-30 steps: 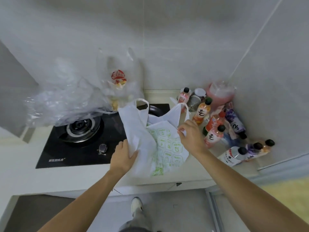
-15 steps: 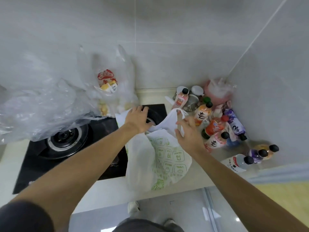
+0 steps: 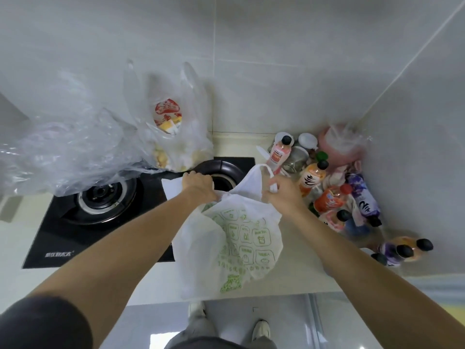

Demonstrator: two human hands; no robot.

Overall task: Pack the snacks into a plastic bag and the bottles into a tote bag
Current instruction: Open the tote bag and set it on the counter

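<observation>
A white tote bag (image 3: 236, 243) with green print lies on the counter edge. My left hand (image 3: 198, 185) grips its left rim over the stove burner. My right hand (image 3: 281, 192) pinches the right handle loop and holds the mouth apart. A clear plastic bag (image 3: 173, 127) with snack packets inside stands against the back wall. Several drink bottles stand and lie in the right corner, among them an orange bottle (image 3: 312, 177), a pink bottle (image 3: 279, 153) and a purple bottle (image 3: 364, 201).
A black gas stove (image 3: 75, 238) fills the left counter, with crumpled clear plastic (image 3: 65, 152) over its far left. More bottles (image 3: 402, 250) lie by the right wall. A pink container (image 3: 339, 144) wrapped in plastic sits in the corner. My feet show below.
My left hand moved from the bag's lower left side up to its rim. My right hand shifted to the handle. The bag's mouth is now spread between both hands.
</observation>
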